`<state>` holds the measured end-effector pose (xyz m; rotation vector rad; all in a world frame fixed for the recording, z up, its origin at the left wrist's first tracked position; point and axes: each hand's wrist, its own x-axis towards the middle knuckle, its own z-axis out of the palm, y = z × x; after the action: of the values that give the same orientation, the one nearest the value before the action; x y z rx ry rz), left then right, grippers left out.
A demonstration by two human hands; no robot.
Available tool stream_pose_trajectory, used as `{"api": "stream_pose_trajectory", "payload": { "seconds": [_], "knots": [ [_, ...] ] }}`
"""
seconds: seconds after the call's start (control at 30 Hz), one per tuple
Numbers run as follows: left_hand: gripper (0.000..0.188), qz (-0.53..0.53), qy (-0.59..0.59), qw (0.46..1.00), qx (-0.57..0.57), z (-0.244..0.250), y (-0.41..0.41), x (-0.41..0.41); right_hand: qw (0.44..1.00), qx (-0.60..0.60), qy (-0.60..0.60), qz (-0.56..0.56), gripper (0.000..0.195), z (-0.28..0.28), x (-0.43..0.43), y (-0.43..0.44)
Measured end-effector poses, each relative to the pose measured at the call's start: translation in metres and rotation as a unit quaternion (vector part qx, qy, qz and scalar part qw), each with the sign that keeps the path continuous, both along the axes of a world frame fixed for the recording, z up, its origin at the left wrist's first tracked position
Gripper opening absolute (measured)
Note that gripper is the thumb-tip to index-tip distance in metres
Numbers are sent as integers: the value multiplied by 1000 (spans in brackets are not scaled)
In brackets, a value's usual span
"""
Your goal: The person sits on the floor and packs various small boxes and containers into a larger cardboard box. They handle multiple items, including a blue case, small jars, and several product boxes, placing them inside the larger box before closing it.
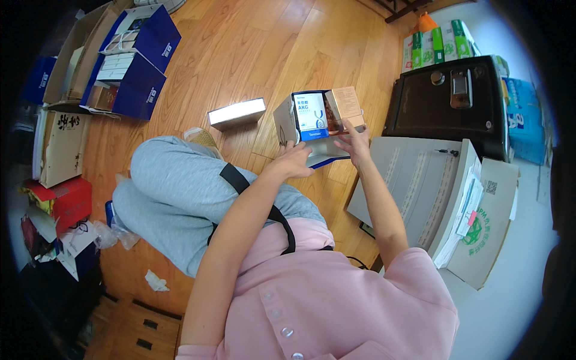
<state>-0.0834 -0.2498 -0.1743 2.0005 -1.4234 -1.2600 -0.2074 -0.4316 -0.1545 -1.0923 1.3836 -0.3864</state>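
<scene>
On the wooden floor before me stands an open paper gift bag or box (284, 120) with a blue rim and white inside. A white and blue product box (310, 112) sits in it on the left. Beside that, a gold and brown carton (346, 104) rises above the rim, slightly tilted. My right hand (355, 141) grips the carton's lower right part, thumb and fingers spread around it. My left hand (293, 161) rests at the container's near left edge; whether its fingers pinch the edge cannot be told. A flat white box (237, 113) lies apart on the floor, to the left.
A black safe (443, 105) and a grey drawer cabinet (400, 180) stand on the right, with green and white packs (434, 47) behind. Blue boxes with packages (139, 85) and a cardboard carton (72, 67) stand at upper left. A red box (72, 204) lies lower left.
</scene>
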Motion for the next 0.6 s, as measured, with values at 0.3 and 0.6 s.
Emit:
{"api": "stream_pose_trajectory", "payload": {
  "seconds": [0.3,0.6],
  "knots": [
    [71,-29,2,999,26,13,0,5,966,-145,155,148,90,22,9,11],
    [78,-9,21,1000,17,4,-2,0,604,-594,32,530,83,13,139,65]
  ]
}}
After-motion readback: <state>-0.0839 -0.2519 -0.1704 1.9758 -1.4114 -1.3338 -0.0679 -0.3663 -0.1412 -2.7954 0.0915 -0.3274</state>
